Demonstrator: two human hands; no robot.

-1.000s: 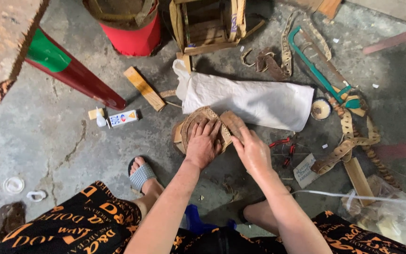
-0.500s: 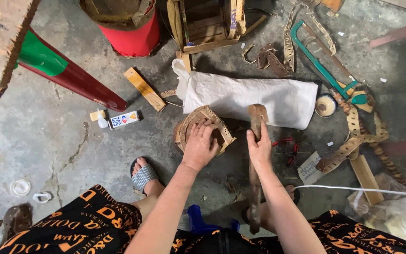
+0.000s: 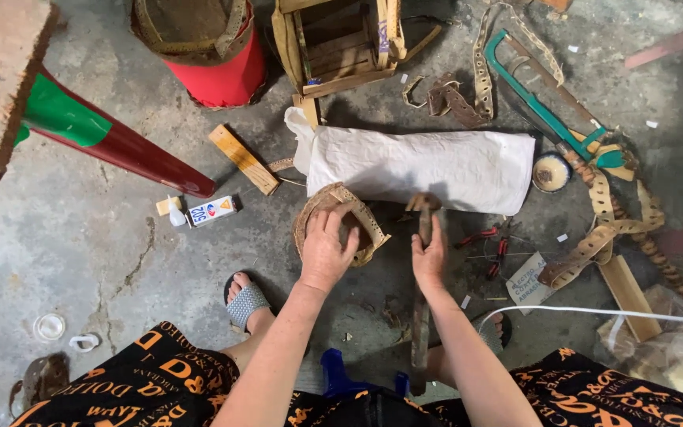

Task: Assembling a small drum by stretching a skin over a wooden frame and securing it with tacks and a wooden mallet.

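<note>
Woven ring [image 3: 340,225] partly covered by pressing left hand [image 3: 327,249], brown strip [image 3: 421,300] clasped by right hand [image 3: 430,257], lower end hidden behind forearm.

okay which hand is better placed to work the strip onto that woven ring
Right, probably. The right hand already grips the long strip, while the left hand presses on the woven ring, steadying it.

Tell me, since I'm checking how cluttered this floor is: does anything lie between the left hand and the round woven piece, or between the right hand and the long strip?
Nothing visible does. The left hand rests directly on the round woven piece, and the right hand grips the long strip directly. The white sack lies just beyond both, not between.
</note>
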